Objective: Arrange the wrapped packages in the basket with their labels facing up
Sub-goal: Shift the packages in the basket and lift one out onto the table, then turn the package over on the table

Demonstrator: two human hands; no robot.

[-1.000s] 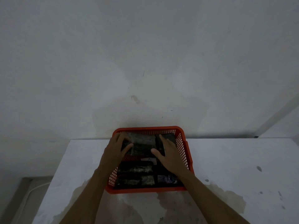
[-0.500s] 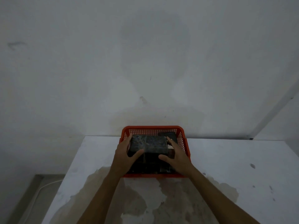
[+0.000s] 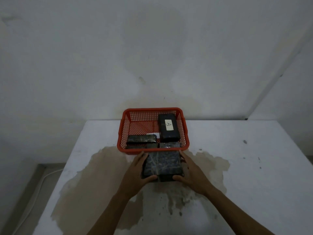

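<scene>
Both hands clamp black wrapped package (image 3: 163, 164): left hand (image 3: 136, 173), right hand (image 3: 191, 172) on opposite sides, just outside orange basket (image 3: 124, 133) near rim. No label visible on top; flip over, set into bare far-left corner beside package labelled A (image 3: 168, 128).

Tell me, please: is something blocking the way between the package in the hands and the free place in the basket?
Only the basket's near wall and the packages lying along it stand between the held package and the bare floor at the far left; it must be lifted over them.
</scene>
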